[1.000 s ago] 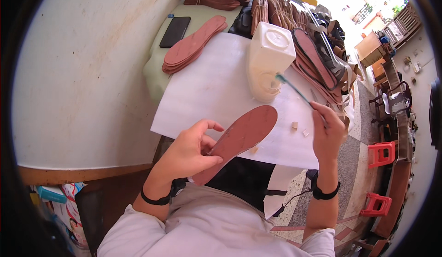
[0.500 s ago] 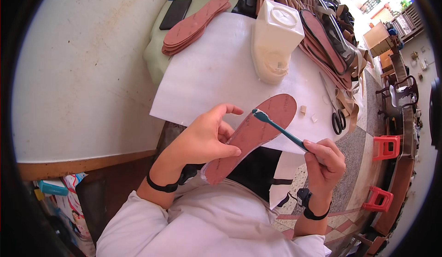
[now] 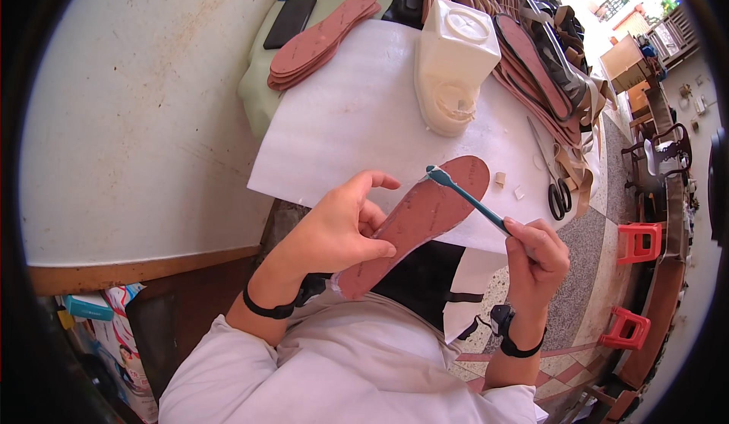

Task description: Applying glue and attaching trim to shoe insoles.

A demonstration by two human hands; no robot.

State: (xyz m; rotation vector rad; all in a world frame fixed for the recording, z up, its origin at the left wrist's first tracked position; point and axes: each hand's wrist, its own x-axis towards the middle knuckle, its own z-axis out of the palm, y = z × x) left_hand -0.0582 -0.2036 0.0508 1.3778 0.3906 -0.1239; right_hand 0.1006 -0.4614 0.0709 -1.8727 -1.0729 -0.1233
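Left hand (image 3: 342, 223): I see it pinching the insole (image 3: 425, 215).
Right hand (image 3: 538, 261): grasping the brush (image 3: 471, 200).
Brush: head slightly farther from left hand than before.
Insole: small dark print.

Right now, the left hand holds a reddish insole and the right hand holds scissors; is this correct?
No: the head view shows the right hand holding a slim teal tool, not the scissors. The left hand does hold a reddish insole.
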